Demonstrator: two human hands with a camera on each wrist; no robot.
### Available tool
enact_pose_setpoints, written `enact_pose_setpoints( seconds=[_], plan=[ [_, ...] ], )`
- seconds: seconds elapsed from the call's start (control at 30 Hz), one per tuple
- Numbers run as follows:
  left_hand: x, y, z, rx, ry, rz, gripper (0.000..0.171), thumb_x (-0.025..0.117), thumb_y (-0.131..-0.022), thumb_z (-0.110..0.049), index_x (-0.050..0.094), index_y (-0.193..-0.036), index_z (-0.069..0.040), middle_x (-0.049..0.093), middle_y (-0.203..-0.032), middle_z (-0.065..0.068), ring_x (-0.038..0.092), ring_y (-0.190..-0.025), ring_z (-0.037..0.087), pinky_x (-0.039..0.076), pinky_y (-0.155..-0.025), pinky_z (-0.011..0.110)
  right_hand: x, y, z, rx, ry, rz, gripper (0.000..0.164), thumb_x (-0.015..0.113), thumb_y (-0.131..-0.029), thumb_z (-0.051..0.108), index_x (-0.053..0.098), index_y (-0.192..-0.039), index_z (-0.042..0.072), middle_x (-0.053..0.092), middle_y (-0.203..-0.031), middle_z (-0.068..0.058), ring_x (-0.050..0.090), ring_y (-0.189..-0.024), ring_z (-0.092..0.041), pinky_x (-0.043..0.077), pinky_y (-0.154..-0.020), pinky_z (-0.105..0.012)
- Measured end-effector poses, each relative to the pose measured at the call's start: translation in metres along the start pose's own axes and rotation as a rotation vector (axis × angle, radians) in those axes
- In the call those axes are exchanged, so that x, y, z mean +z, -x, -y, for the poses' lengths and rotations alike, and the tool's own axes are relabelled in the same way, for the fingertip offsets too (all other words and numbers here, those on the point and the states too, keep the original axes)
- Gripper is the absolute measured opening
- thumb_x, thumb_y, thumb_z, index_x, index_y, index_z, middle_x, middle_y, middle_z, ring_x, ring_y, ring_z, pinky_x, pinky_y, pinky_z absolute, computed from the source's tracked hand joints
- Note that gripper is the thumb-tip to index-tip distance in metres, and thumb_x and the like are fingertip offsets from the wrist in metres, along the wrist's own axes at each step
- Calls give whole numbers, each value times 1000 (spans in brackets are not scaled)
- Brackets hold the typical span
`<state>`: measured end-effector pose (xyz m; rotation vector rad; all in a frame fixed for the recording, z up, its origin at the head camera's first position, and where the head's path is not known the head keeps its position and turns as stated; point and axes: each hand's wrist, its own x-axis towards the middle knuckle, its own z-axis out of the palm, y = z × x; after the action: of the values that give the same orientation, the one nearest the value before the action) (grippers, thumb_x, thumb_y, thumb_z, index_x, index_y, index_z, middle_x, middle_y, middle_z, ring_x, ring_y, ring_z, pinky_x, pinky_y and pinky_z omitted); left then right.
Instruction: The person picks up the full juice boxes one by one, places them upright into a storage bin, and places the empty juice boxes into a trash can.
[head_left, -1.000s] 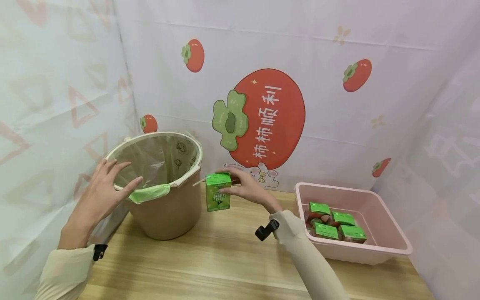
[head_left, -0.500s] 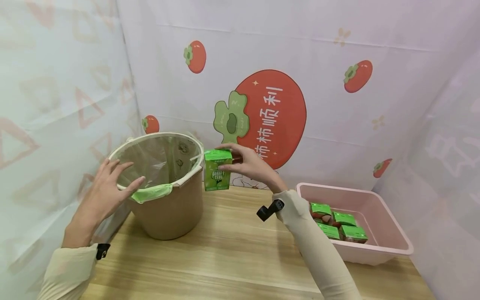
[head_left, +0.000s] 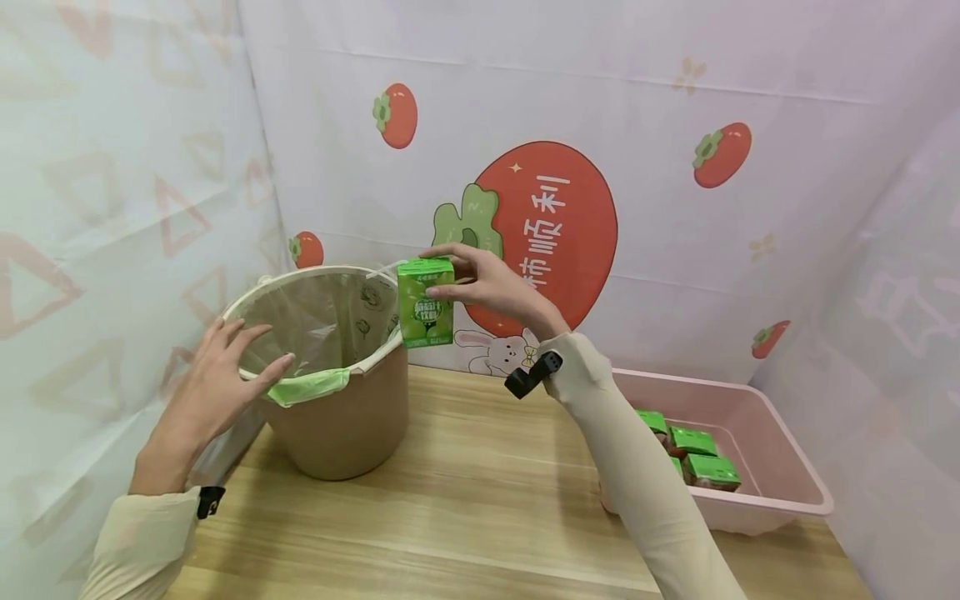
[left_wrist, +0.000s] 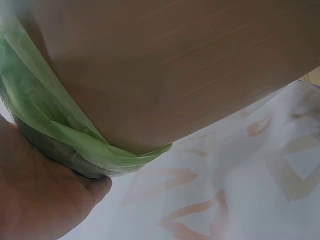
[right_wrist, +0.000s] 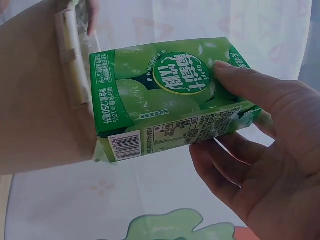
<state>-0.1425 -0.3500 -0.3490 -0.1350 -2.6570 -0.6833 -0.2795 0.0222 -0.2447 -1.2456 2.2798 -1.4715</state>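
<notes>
My right hand (head_left: 491, 287) grips a green grape juice carton (head_left: 424, 321) between thumb and fingers, upright, beside the right rim of a brown trash bin (head_left: 345, 437). A pale straw (head_left: 385, 270) slants from the carton's top over the rim. In the right wrist view the juice carton (right_wrist: 165, 107) shows its front label and barcode side. At the bin's left rim is my left hand (head_left: 202, 392), fingers bent slightly and thumb spread apart. The left wrist view has this hand (left_wrist: 45, 195) beside the green folded edge of the bin's liner bag (left_wrist: 70, 132).
On the right of the wooden table (head_left: 450, 517) stands a pink tub (head_left: 757, 521) with several green-topped cartons (head_left: 693, 439), partly hidden by my right sleeve. White printed sheets (head_left: 570, 92) hang behind and on both sides.
My right hand has lifted the juice carton from low beside the bin up to rim height, ending slightly further left. My left hand stays at the rim nearly unmoved.
</notes>
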Motion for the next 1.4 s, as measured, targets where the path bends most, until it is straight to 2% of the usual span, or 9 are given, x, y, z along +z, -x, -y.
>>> enact_pose_setpoints(
  seconds=[0.27, 0.57, 0.63, 0.83, 1.1, 1.4],
  plan=[
    [-2, 0, 0, -5, 2, -12, 69, 63, -104, -48, 47, -153, -2, 29, -160, 39, 6, -156, 55, 14, -112, 84, 11, -26, 16, -49, 7, 24, 53, 75, -100, 12, 56, -149, 9, 68, -129, -11, 66, -114, -23, 57, -95, -35],
    [1, 2, 0, -1, 10, -8, 70, 63, -104, -48, 47, -153, -1, 28, -160, 40, 5, -156, 56, 12, -112, 84, 34, -49, 16, -60, -71, 24, 50, 74, -100, 8, 56, -146, 7, 70, -125, -12, 67, -109, -21, 55, -95, -34],
    [2, 2, 0, -1, 8, -8, 70, 63, -104, -48, 47, -153, 0, 28, -160, 41, 5, -156, 56, 12, -112, 85, 38, -52, 16, -60, -75, 20, 54, 74, -100, 10, 53, -150, 8, 69, -129, -13, 66, -113, -22, 54, -96, -32],
    [1, 2, -1, -1, 8, -2, 70, 62, -105, -47, 46, -153, 0, 27, -160, 41, 4, -156, 56, 12, -111, 85, 43, -52, 19, -40, -14, -13, 66, 76, -100, 22, 46, -158, 18, 56, -152, -9, 55, -137, -18, 48, -108, -32],
    [-3, 2, -1, 1, 20, 1, 71, 62, -105, -47, 46, -154, 0, 27, -160, 41, 2, -157, 54, 10, -114, 83, 41, -46, 14, -38, 21, -13, 60, 74, -101, 22, 50, -155, 12, 56, -153, -12, 55, -139, -20, 47, -111, -34],
    [-3, 0, 0, 9, 11, 7, 71, 62, -105, -48, 47, -153, 2, 30, -158, 40, 5, -156, 56, 9, -113, 84, 41, -39, 8, -20, 63, -11, 58, 75, -100, 20, 52, -153, 11, 58, -152, -11, 55, -139, -20, 47, -110, -34]
  ],
)
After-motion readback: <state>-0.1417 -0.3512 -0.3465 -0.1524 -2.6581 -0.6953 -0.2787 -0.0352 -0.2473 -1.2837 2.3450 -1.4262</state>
